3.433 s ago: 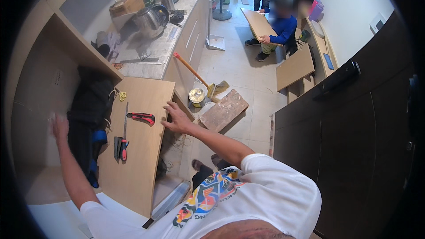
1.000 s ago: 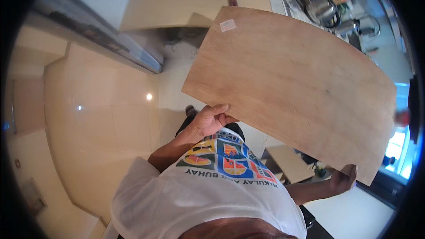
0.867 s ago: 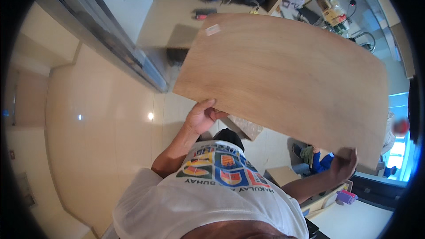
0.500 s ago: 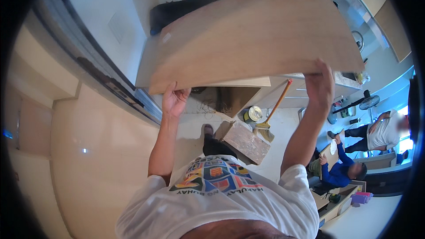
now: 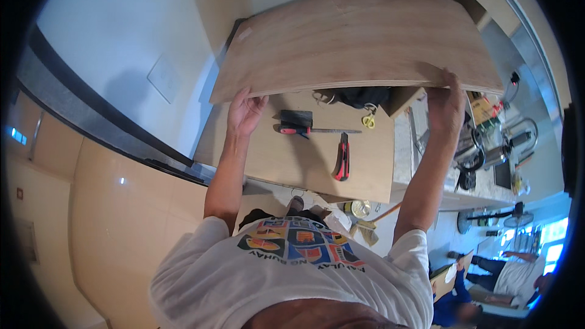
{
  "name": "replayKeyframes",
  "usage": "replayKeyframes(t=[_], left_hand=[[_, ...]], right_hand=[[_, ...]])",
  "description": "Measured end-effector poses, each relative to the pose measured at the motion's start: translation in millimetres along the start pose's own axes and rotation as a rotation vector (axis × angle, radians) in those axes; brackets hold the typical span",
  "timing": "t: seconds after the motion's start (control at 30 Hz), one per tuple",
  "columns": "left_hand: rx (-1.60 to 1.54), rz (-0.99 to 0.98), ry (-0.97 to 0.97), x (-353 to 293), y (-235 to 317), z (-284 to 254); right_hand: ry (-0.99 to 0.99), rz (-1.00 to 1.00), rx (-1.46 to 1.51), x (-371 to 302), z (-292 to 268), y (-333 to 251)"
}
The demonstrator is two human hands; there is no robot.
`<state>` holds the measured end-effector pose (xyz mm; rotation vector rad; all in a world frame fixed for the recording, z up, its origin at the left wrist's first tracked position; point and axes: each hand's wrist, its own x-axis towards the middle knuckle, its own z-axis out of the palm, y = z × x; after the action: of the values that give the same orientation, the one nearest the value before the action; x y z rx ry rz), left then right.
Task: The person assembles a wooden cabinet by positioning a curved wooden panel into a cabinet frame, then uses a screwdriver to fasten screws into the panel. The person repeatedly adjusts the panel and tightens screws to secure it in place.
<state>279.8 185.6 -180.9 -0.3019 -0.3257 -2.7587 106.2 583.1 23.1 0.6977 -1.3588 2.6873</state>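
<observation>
A wide plywood board [image 5: 359, 36] is held up in front of me by its near edge. My left hand [image 5: 245, 113] grips that edge near its left end, thumb and fingers closed on it. Toward the right end, my right hand [image 5: 446, 106] is wrapped round the same edge. Below the board, on a light wooden surface [image 5: 268, 158], lie a red and black utility knife [image 5: 343, 158], a long thin tool with a red and black handle [image 5: 294, 130], a flat black piece [image 5: 297, 117] and yellow-handled scissors [image 5: 368, 120]. A dark bundle [image 5: 359, 96] is partly hidden behind the board.
On the left stand a white wall [image 5: 122, 30] and a dark door frame [image 5: 109, 119]. A cluttered counter with metal pots [image 5: 472, 149] runs along the right. On the floor sit a can [image 5: 361, 208] and a broom [image 5: 367, 231]. Two people [image 5: 515, 280] are at the lower right.
The view has tilted upward. The board sits farther in toward the back wall and looks flatter, and the surface with the tools shows beneath it. Both hands keep their hold.
</observation>
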Motion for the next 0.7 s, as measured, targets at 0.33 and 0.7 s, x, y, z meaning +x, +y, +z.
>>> replayKeyframes(t=[0.33,0.7], left_hand=[[0.290,0.057,0.027,122.6,29.3,84.8],[0.466,0.046,-0.022,223.1,74.2,79.6]], right_hand=[[-0.056,-0.007,0.018,132.0,-0.9,4.0],[-0.065,-0.029,0.257,176.5,-13.2,93.2]])
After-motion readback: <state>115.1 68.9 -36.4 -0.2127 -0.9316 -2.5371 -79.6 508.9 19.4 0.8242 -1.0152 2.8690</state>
